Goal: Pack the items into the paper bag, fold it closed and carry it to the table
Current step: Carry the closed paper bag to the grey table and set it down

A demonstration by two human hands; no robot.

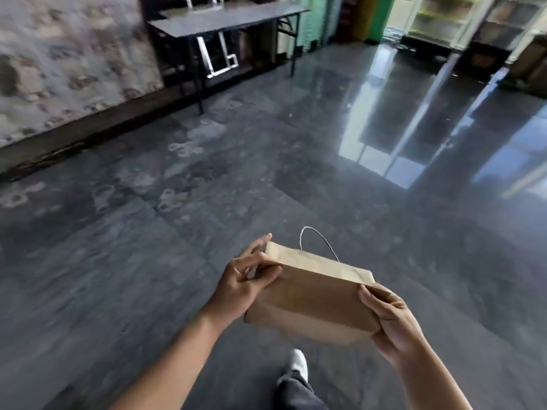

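A brown paper bag (313, 297) with its top folded over hangs in the air in front of me, low in the view. A thin white cord handle (318, 241) loops up from its far side. My left hand (242, 282) grips the bag's left end at the fold. My right hand (390, 324) clasps the right end, thumb on top. The bag's contents are hidden. A dark grey table (228, 17) stands far ahead against the wall at the upper left.
Glossy dark floor (296, 173) stretches between me and the table. A stained wall (68, 54) runs along the left. White frames (217, 57) lean under the table. Shelving (444, 16) stands at the far right. My white shoe (299, 365) steps below the bag.
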